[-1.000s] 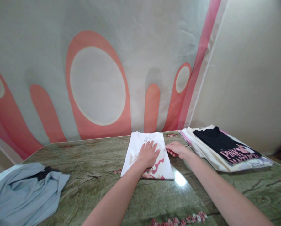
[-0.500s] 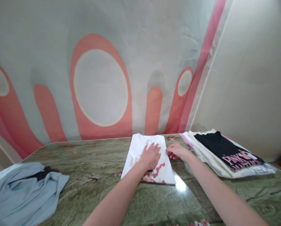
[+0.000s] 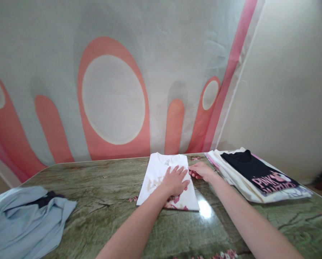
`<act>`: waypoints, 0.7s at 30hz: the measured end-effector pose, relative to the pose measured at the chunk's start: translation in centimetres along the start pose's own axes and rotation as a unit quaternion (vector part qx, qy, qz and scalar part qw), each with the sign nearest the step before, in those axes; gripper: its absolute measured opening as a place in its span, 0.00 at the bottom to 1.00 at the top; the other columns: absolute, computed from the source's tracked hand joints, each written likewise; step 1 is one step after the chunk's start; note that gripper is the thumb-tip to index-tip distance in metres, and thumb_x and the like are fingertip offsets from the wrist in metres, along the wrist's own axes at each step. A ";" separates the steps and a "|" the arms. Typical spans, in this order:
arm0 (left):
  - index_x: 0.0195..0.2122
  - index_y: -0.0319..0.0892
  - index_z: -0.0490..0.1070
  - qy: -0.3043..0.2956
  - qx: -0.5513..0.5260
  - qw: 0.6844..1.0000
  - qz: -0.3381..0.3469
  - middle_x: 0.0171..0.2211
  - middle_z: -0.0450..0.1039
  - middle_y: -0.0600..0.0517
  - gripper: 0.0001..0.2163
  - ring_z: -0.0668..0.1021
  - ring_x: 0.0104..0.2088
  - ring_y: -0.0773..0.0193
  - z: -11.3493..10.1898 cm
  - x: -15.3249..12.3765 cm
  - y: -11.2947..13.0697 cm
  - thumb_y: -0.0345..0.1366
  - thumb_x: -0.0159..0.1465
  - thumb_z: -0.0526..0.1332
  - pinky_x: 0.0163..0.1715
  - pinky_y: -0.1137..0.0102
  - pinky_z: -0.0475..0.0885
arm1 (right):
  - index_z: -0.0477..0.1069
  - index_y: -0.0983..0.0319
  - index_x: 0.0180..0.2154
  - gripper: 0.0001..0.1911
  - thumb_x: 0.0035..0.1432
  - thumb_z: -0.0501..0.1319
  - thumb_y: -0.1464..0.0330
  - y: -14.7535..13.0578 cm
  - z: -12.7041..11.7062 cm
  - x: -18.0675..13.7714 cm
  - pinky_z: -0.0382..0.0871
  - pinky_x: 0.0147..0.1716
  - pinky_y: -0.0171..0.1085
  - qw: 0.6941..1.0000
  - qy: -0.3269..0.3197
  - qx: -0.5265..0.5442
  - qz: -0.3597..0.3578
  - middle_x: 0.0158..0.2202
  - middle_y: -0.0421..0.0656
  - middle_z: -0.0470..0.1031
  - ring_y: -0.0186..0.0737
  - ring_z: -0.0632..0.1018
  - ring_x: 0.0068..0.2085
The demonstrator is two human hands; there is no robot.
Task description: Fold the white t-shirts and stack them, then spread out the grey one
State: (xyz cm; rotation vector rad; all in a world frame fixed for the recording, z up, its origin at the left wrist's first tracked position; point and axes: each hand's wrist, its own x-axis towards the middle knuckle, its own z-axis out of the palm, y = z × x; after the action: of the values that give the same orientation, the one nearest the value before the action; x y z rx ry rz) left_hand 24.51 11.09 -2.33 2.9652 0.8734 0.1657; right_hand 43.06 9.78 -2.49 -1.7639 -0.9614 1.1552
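A white T-shirt (image 3: 156,169) lies folded into a neat rectangle, its neckline toward the wall and a beige and red print on its front. Flat on the middle of it rests my left hand (image 3: 175,182), fingers spread, covering part of the print. My right hand (image 3: 201,170) is at the shirt's right edge, its fingers curled and pinched at the fabric there. The fingertips are partly hidden, so how much cloth they hold does not show.
To the right is a stack of folded shirts (image 3: 238,181), topped by a black T-shirt (image 3: 247,166) with pink lettering. A crumpled light-blue garment (image 3: 28,226) with something dark in it lies at the left. The wood-patterned table (image 3: 101,187) meets a patterned wall covering (image 3: 114,151) behind.
My left hand has slid slightly to the right over the shirt, uncovering more of the beige print. My right hand stays at the shirt's right edge. The view has shifted a little.
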 end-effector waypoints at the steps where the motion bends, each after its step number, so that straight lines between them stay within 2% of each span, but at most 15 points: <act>1: 0.62 0.48 0.46 0.002 0.001 1.000 0.001 0.64 0.44 0.52 0.25 0.47 0.62 0.55 0.0 0.0 0.0 0.50 0.66 0.35 0.57 0.51 0.44 | 0.70 0.66 0.22 0.08 0.51 0.58 0.72 0.0 0.0 0.0 0.58 0.11 0.23 1.000 0.001 -0.005 -0.003 0.18 0.40 0.72 0.24 0.66 0.15; 10: 0.61 0.49 0.49 0.024 -0.007 1.000 0.002 0.63 0.46 0.52 0.24 0.49 0.62 0.55 0.3 0.1 0.1 0.50 0.66 0.37 0.57 0.50 0.45 | 0.64 0.64 0.15 0.12 0.48 0.56 0.72 0.2 0.7 0.2 0.53 0.10 0.25 0.995 0.044 -0.074 -0.053 0.10 0.36 0.64 0.25 0.63 0.12; 15: 0.61 0.49 0.48 0.009 0.000 1.000 -0.017 0.63 0.44 0.52 0.25 0.48 0.62 0.55 0.0 0.0 0.1 0.50 0.65 0.38 0.58 0.51 0.44 | 0.66 0.64 0.16 0.10 0.46 0.56 0.72 0.5 0.8 0.5 0.55 0.13 0.27 0.985 0.077 -0.128 -0.082 0.11 0.38 0.67 0.27 0.65 0.13; 21: 0.61 0.53 0.47 -0.020 -0.002 0.999 -0.036 0.64 0.42 0.53 0.25 0.46 0.62 0.50 -0.5 -0.5 -0.1 0.52 0.64 0.40 0.56 0.47 0.42 | 0.67 0.64 0.14 0.11 0.44 0.57 0.74 0.5 0.8 0.3 0.55 0.14 0.27 0.971 0.096 -0.185 -0.114 0.08 0.37 0.64 0.29 0.67 0.14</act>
State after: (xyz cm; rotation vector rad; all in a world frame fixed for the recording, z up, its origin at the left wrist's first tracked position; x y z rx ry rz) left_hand 24.00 10.96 -1.86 2.9176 0.9733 0.1045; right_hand 42.49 10.02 -3.26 -1.9500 -1.2812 0.6761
